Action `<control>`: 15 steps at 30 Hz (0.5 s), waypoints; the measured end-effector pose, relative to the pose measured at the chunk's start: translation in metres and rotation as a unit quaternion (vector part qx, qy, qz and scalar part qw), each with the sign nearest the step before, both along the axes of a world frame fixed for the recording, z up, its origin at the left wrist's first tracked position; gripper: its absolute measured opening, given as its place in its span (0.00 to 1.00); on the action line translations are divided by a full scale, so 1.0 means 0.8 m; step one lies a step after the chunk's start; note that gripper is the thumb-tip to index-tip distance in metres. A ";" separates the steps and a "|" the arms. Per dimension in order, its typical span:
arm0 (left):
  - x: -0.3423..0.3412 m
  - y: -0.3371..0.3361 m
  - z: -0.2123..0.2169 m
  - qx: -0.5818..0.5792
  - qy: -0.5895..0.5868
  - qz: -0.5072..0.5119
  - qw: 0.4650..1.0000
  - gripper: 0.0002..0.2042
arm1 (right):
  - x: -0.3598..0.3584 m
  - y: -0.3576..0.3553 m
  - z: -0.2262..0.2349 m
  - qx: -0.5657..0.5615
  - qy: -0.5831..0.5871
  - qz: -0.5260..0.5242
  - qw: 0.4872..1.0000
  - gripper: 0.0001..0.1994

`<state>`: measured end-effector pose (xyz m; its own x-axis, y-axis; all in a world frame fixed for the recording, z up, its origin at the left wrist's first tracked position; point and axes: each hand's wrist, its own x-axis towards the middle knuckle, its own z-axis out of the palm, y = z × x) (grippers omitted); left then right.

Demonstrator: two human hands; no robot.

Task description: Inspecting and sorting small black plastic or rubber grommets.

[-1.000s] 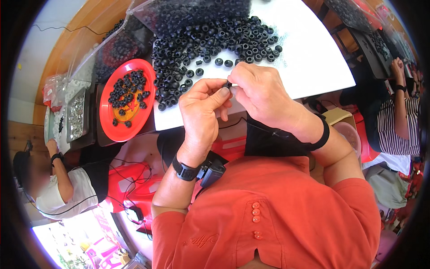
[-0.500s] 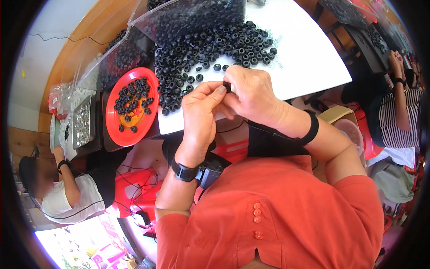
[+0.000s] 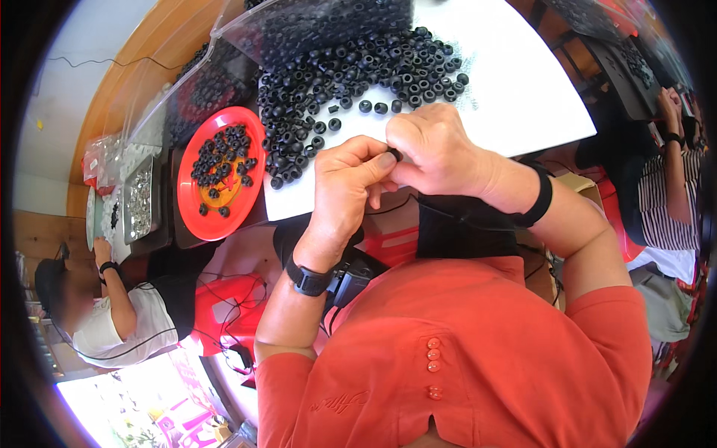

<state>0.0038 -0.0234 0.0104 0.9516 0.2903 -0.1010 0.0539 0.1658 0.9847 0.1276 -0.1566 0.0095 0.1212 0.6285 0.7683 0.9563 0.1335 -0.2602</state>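
Note:
Between the fingertips of both hands, just off the near edge of the white tabletop (image 3: pixel 515 82), is a small black round part (image 3: pixel 393 154), mostly covered by fingers. My left hand (image 3: pixel 343 179) pinches it with thumb and forefinger. My right hand (image 3: pixel 441 145) is curled closed against the same part from the other side. Beyond the hands spreads a heap of small black round parts with holes (image 3: pixel 366 71), several lying loose at its near edge. To the left, a red oval plate (image 3: pixel 196 216) holds more of these black parts on its orange-patterned middle.
A clear plastic bin (image 3: pixel 317 33) full of black parts stands at the back, tipped toward the heap. A metal tray (image 3: pixel 142 205) of shiny small pieces lies at far left. One person in white (image 3: pixel 142 321) sits left, another in stripes (image 3: pixel 665 187) right.
Both hands have shifted slightly right and nearer to me in the picture, still together on the black part. The right wrist has moved right. The heap and plate look the same.

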 end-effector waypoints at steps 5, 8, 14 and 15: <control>0.001 0.001 0.003 -0.023 0.000 0.008 1.000 0.05 | 0.010 -0.002 0.008 -0.126 0.067 0.012 0.990 0.17; 0.000 0.003 0.003 0.009 0.006 -0.011 1.000 0.07 | -0.004 -0.002 0.000 -0.067 0.044 -0.011 0.997 0.17; -0.001 0.005 -0.003 -0.011 -0.007 -0.014 1.000 0.04 | -0.023 -0.002 -0.013 -0.006 0.057 -0.074 0.996 0.15; -0.001 0.006 -0.004 -0.024 -0.014 -0.013 1.000 0.05 | -0.024 -0.002 -0.013 -0.006 0.053 -0.074 0.996 0.15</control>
<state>0.0034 -0.0190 0.0075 0.9615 0.2607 -0.0871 0.0313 0.2110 0.9770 0.1081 -0.1581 -0.0009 0.2923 0.6073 0.7388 0.9326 -0.0101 -0.3607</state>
